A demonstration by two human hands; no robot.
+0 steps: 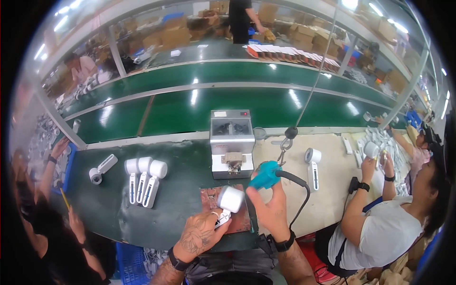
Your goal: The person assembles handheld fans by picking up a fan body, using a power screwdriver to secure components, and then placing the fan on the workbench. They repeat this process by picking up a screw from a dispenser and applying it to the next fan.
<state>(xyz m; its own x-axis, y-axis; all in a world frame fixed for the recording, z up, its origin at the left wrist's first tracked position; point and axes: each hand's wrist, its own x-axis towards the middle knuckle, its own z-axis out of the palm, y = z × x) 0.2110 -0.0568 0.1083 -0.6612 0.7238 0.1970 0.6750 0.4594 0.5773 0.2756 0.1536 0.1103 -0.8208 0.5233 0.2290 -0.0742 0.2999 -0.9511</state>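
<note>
My left hand [198, 236] is closed around the handle of a white device with a round drum-shaped head [231, 199], which lies tilted over a reddish-brown mat [209, 195]. My right hand [274, 212] grips a teal electric screwdriver [264, 175] that hangs from a hook and cable. Its shaft points down beside the mat's right edge, near the white device but apart from its head. A black cord [306, 184] loops off the tool's right side. Behind both hands stands a grey screw feeder [232, 145] with a clear window.
Three similar white devices [151, 190] lean together on the green bench at left, with a single one [103, 169] farther left. Another [313, 169] lies at right on a beige sheet. Co-workers sit at both sides; the right one [375, 232] holds a white part. Green conveyor belts [171, 111] run behind.
</note>
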